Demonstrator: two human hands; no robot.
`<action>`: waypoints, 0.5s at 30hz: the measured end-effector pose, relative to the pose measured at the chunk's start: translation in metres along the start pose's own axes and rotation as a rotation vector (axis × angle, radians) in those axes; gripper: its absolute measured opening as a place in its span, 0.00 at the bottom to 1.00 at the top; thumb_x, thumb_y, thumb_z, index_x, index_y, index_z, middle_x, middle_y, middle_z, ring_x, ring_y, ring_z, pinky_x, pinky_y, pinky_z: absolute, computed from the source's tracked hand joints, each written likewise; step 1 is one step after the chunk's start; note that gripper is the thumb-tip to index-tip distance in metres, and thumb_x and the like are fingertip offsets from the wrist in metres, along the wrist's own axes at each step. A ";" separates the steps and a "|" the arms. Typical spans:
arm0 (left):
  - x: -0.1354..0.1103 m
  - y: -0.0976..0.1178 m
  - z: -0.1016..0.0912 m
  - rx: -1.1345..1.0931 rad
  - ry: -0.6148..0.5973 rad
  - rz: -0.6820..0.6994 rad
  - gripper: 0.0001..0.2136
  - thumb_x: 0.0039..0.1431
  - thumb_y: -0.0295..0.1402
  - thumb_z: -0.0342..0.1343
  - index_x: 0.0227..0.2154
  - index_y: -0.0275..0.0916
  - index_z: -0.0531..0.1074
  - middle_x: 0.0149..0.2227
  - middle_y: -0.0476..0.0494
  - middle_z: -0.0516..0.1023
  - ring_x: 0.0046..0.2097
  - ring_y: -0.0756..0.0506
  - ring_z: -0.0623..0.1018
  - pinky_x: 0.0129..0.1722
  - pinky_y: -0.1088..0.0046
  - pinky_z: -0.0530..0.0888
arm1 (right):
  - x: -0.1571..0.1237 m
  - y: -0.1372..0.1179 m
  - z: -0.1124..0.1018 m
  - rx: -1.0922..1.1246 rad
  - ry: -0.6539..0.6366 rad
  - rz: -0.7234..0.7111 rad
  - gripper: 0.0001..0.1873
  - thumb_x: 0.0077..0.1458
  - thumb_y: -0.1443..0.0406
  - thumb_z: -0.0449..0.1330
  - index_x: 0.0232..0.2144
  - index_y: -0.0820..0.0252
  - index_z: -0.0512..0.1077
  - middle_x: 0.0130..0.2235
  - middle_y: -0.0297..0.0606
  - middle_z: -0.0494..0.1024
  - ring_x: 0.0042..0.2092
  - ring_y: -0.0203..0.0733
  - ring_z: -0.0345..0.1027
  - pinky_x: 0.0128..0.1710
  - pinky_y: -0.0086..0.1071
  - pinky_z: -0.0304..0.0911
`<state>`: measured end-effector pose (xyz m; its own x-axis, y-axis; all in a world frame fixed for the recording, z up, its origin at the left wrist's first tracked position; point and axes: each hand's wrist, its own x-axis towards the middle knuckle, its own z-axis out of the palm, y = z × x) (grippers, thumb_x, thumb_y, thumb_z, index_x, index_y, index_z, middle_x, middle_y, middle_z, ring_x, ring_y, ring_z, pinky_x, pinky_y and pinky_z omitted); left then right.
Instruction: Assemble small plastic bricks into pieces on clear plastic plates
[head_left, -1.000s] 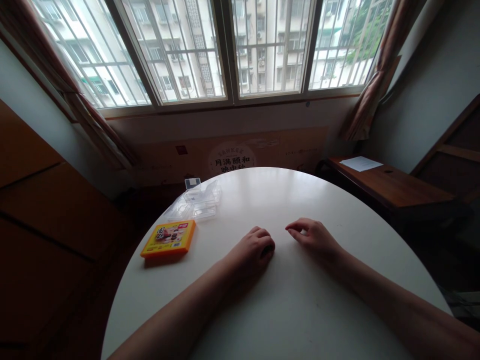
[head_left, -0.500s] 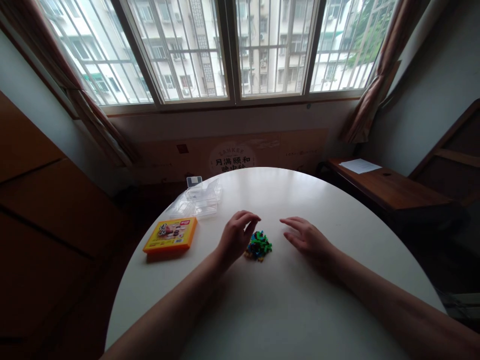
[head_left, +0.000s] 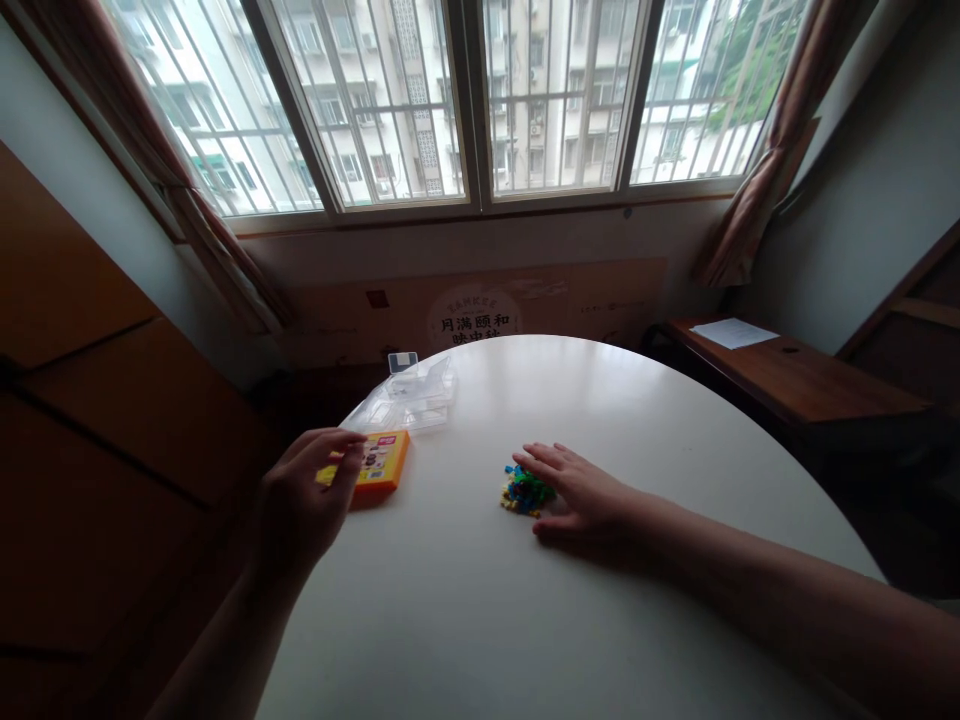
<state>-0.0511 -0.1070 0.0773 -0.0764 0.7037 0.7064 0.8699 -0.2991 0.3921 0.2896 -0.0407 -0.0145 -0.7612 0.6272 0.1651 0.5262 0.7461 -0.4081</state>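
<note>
A small heap of coloured building bricks (head_left: 523, 491), green, blue and yellow, lies on the round white table (head_left: 600, 400). My right hand (head_left: 581, 492) lies flat on the table with fingers stretched out, touching the right side of the heap. My left hand (head_left: 304, 500) hovers over the table's left edge, fingers spread and empty, just in front of an orange box (head_left: 379, 458) with a printed lid. The hand covers the box's left end.
Clear plastic trays and a lid (head_left: 409, 400) sit behind the orange box. A dark wooden bench (head_left: 795, 375) with a white sheet of paper (head_left: 733, 333) stands at the right. A barred window and curtains lie beyond the table.
My left hand lifted off the brick heap, uncovering it, and swung left to the orange box. My right hand slid left until it touched the heap. The view shifted slightly left.
</note>
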 end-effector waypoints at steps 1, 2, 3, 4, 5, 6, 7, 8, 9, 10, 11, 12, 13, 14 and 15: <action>-0.010 -0.007 -0.008 0.006 0.024 -0.022 0.11 0.60 0.39 0.53 0.33 0.37 0.76 0.39 0.45 0.76 0.36 0.47 0.77 0.34 0.72 0.77 | 0.007 -0.002 0.001 0.001 -0.011 -0.021 0.48 0.50 0.47 0.64 0.67 0.51 0.50 0.68 0.49 0.53 0.67 0.59 0.47 0.65 0.56 0.42; -0.019 -0.013 -0.015 0.030 0.044 -0.037 0.12 0.60 0.41 0.53 0.33 0.38 0.76 0.39 0.44 0.76 0.36 0.47 0.77 0.36 0.71 0.77 | 0.014 -0.003 0.003 0.004 -0.022 -0.042 0.47 0.50 0.48 0.64 0.67 0.51 0.52 0.67 0.50 0.54 0.67 0.59 0.47 0.65 0.56 0.41; -0.029 -0.019 -0.023 0.055 0.062 -0.058 0.12 0.60 0.42 0.53 0.33 0.38 0.75 0.38 0.44 0.76 0.35 0.46 0.77 0.36 0.70 0.78 | 0.020 -0.005 0.004 0.010 -0.031 -0.063 0.45 0.51 0.48 0.64 0.66 0.51 0.54 0.67 0.50 0.55 0.67 0.59 0.48 0.65 0.56 0.41; -0.037 -0.025 -0.029 0.069 0.059 -0.103 0.13 0.60 0.43 0.53 0.35 0.39 0.75 0.39 0.44 0.76 0.35 0.46 0.77 0.35 0.70 0.78 | 0.025 -0.007 0.005 0.017 -0.037 -0.083 0.43 0.51 0.48 0.64 0.65 0.51 0.57 0.66 0.50 0.57 0.66 0.58 0.49 0.65 0.56 0.41; -0.045 -0.031 -0.035 0.080 0.073 -0.126 0.13 0.59 0.44 0.53 0.34 0.39 0.75 0.39 0.44 0.76 0.35 0.46 0.77 0.33 0.70 0.77 | 0.030 -0.010 0.006 0.027 -0.040 -0.107 0.41 0.52 0.49 0.64 0.64 0.51 0.58 0.66 0.50 0.58 0.66 0.58 0.49 0.65 0.55 0.42; -0.051 -0.037 -0.040 0.105 0.048 -0.148 0.13 0.59 0.44 0.54 0.35 0.39 0.75 0.40 0.44 0.76 0.34 0.46 0.77 0.34 0.69 0.78 | 0.033 -0.012 0.006 0.038 -0.040 -0.132 0.39 0.52 0.50 0.64 0.63 0.51 0.60 0.65 0.50 0.59 0.66 0.57 0.51 0.64 0.55 0.42; -0.056 -0.044 -0.044 0.122 0.041 -0.162 0.13 0.59 0.44 0.53 0.35 0.40 0.75 0.40 0.44 0.76 0.34 0.46 0.77 0.33 0.69 0.78 | 0.035 -0.015 0.006 0.048 -0.036 -0.158 0.37 0.53 0.51 0.63 0.62 0.52 0.62 0.64 0.50 0.61 0.65 0.57 0.52 0.64 0.54 0.43; -0.060 -0.051 -0.048 0.136 0.032 -0.181 0.13 0.59 0.44 0.53 0.35 0.40 0.75 0.41 0.44 0.76 0.34 0.46 0.77 0.34 0.68 0.78 | 0.037 -0.018 0.005 0.057 -0.031 -0.184 0.34 0.54 0.52 0.63 0.61 0.53 0.64 0.63 0.50 0.62 0.64 0.56 0.54 0.64 0.54 0.45; -0.063 -0.059 -0.051 0.151 0.024 -0.207 0.14 0.58 0.44 0.53 0.36 0.40 0.75 0.41 0.44 0.76 0.34 0.45 0.77 0.33 0.68 0.78 | 0.037 -0.021 0.004 0.062 -0.025 -0.209 0.31 0.55 0.53 0.62 0.59 0.53 0.66 0.62 0.50 0.63 0.63 0.56 0.55 0.63 0.53 0.47; -0.065 -0.066 -0.053 0.164 0.011 -0.235 0.14 0.58 0.44 0.53 0.37 0.40 0.75 0.42 0.44 0.75 0.34 0.45 0.78 0.33 0.68 0.78 | 0.038 -0.024 0.003 0.064 -0.018 -0.227 0.29 0.56 0.54 0.62 0.58 0.54 0.67 0.61 0.50 0.64 0.62 0.55 0.57 0.62 0.52 0.49; -0.066 -0.074 -0.054 0.179 0.000 -0.268 0.15 0.57 0.45 0.53 0.38 0.40 0.75 0.44 0.43 0.75 0.35 0.45 0.78 0.33 0.68 0.79 | 0.038 -0.027 0.002 0.063 -0.011 -0.240 0.26 0.57 0.55 0.61 0.56 0.55 0.69 0.60 0.50 0.65 0.61 0.55 0.58 0.62 0.51 0.51; -0.067 -0.081 -0.054 0.192 -0.011 -0.307 0.15 0.56 0.45 0.53 0.39 0.40 0.75 0.45 0.43 0.75 0.35 0.44 0.79 0.33 0.67 0.79 | 0.038 -0.030 0.002 0.062 -0.005 -0.249 0.24 0.58 0.56 0.60 0.55 0.55 0.70 0.60 0.50 0.66 0.61 0.54 0.59 0.61 0.50 0.52; -0.068 -0.088 -0.054 0.202 -0.010 -0.353 0.16 0.56 0.45 0.52 0.40 0.40 0.75 0.46 0.43 0.74 0.36 0.43 0.79 0.33 0.67 0.79 | 0.038 -0.033 0.003 0.062 0.000 -0.257 0.23 0.58 0.56 0.60 0.54 0.55 0.70 0.59 0.49 0.67 0.60 0.54 0.60 0.60 0.50 0.53; -0.068 -0.095 -0.053 0.201 -0.015 -0.406 0.17 0.56 0.45 0.52 0.41 0.40 0.74 0.47 0.43 0.74 0.37 0.43 0.79 0.32 0.67 0.79 | 0.039 -0.036 0.004 0.065 0.004 -0.265 0.21 0.58 0.57 0.60 0.53 0.55 0.71 0.58 0.49 0.68 0.59 0.53 0.61 0.60 0.49 0.54; -0.068 -0.101 -0.051 0.195 -0.026 -0.456 0.17 0.57 0.45 0.52 0.43 0.40 0.74 0.48 0.42 0.74 0.39 0.42 0.79 0.32 0.67 0.79 | 0.041 -0.038 0.006 0.070 0.006 -0.273 0.20 0.59 0.57 0.59 0.52 0.55 0.71 0.58 0.48 0.68 0.59 0.53 0.61 0.60 0.49 0.54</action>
<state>-0.1583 -0.1579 0.0194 -0.4604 0.7513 0.4729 0.8260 0.1675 0.5381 0.2360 -0.0454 0.0021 -0.8688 0.4066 0.2826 0.2743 0.8704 -0.4088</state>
